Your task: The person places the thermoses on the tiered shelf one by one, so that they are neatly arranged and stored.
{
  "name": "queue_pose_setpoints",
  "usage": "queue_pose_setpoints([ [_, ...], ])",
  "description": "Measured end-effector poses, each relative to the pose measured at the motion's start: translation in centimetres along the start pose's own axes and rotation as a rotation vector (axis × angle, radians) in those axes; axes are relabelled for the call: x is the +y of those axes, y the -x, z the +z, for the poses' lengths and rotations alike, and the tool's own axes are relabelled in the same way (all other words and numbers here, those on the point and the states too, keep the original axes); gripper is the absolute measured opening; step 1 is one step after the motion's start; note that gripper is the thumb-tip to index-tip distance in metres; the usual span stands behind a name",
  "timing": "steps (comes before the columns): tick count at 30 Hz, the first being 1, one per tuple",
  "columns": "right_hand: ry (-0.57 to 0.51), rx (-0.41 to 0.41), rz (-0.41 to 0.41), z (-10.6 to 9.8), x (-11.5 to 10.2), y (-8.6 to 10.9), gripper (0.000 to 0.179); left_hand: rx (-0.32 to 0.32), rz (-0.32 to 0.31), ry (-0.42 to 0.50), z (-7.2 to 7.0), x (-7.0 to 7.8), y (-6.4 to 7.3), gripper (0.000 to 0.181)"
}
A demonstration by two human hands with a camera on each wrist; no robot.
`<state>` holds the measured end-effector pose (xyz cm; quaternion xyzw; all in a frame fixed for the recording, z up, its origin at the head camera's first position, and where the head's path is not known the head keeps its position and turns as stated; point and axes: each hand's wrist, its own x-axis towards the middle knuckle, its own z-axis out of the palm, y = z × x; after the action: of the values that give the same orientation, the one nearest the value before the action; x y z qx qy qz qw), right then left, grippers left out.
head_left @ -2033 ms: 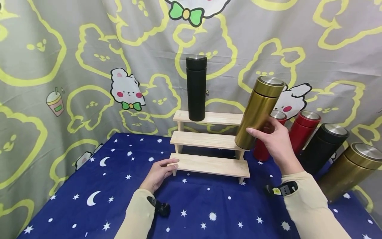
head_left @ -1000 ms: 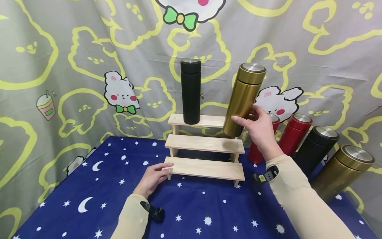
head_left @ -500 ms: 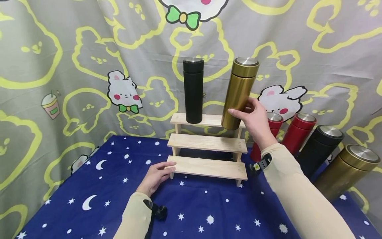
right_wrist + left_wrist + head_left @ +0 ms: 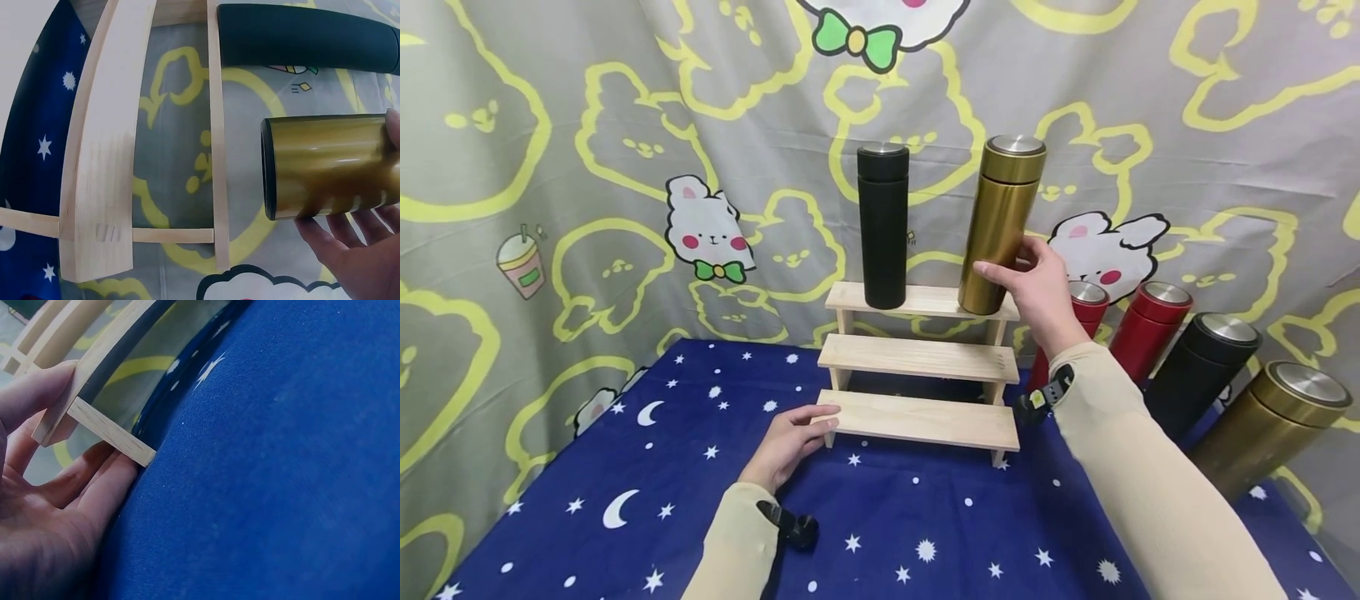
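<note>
My right hand grips a gold thermos flask round its lower body, thumb in front. In the right wrist view, a gap separates the flask's dark base from the top board of the three-step wooden stand. A black thermos flask stands upright on that top board, to the left of the gold one. My left hand holds the left end of the lowest board. Seen from the left wrist, the thumb lies on the board and the other fingers reach beside its leg.
Along the right side stand two red flasks, another black flask and a second gold flask; my right forearm partly covers the nearer red one. A blue star-print cloth covers the table. Behind hangs a patterned curtain.
My right hand has carried the gold flask up and left from beside the middle board to over the top board, tilting it closer to upright. The left hand keeps its place on the stand.
</note>
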<state>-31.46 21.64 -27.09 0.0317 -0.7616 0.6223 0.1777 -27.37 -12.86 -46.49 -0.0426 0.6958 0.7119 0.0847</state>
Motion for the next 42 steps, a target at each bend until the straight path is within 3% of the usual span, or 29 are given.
queue_pose_setpoints([
  [7,-0.024,0.023,0.002,0.1,0.3,-0.8,0.072,-0.009,0.019,-0.005,-0.2,0.1,-0.2,0.03],
  [16,0.141,0.038,-0.002,-0.1,1.5,-1.2,0.075,-0.033,0.015,-0.008,-0.3,-0.1,-0.4,0.028],
  [28,0.123,0.064,0.044,0.4,1.7,-1.2,0.076,-0.043,0.01,-0.003,-0.5,-0.2,-0.5,0.027],
  [42,0.143,0.027,0.1,0.2,1.2,-1.1,0.079,-0.041,0.003,0.028,-0.4,-0.1,-0.6,0.026],
])
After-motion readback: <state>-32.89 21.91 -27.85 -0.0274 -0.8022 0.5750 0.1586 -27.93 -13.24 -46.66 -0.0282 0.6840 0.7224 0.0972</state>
